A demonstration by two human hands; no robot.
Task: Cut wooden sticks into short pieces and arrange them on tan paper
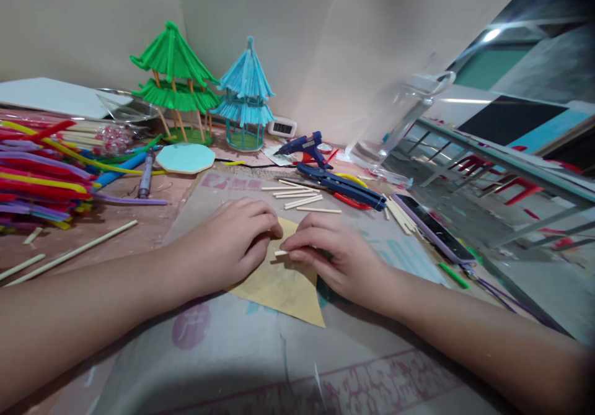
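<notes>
My left hand (232, 241) rests curled, fingers down, on a tan paper triangle (279, 285) lying on the table. My right hand (334, 251) is beside it, fingers pinched on a short wooden stick (281, 253) whose pale end pokes out toward the left hand. Both hands meet over the top part of the triangle. Several more cut wooden sticks (297, 195) lie just beyond the hands.
A blue glue gun (304, 145) and blue cutters (344, 186) lie behind the sticks. Green (174, 80) and blue (246, 93) pagoda models stand at the back. Colourful pipe cleaners (37, 173) are piled at left, a phone (434, 226) lies at right, a long skewer (74, 251) at left.
</notes>
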